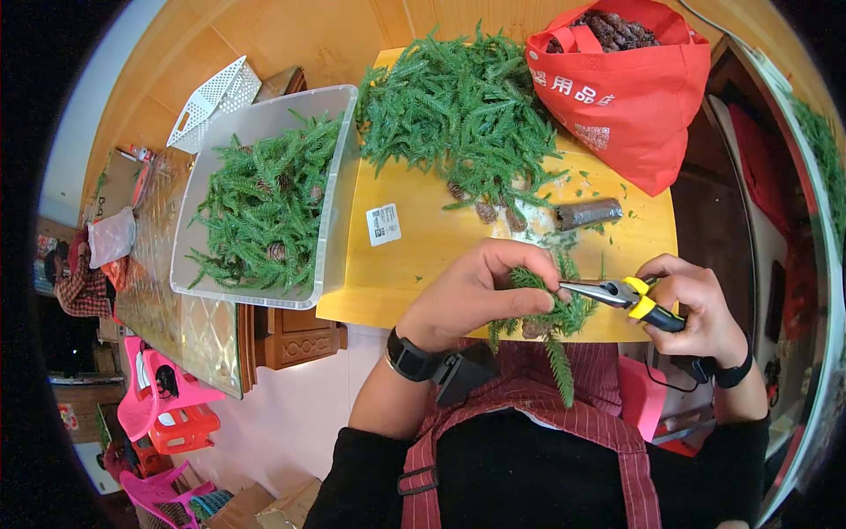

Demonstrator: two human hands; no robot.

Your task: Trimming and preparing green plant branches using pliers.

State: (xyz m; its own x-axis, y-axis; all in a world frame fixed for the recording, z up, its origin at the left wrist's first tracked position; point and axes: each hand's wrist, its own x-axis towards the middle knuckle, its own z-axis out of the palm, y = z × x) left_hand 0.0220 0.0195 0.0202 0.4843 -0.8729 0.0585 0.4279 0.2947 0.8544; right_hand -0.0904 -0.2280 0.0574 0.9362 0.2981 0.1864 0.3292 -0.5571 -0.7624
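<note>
Above the near edge of the yellow board, my left hand pinches an artificial pine sprig between thumb and fingers. A brown pine cone shows among its needles, below my thumb. My right hand is closed around needle-nose pliers with yellow and black handles. Their jaws point left and reach the sprig beside my left fingertips; what lies between them is too small to tell. Beyond my hands are a heap of green sprigs, loose pine cones and a dark cylindrical bundle.
A clear plastic bin of sprigs with cones stands left, by a white basket. A red bag of pine cones stands at the far right. Pink chairs and another person are far left.
</note>
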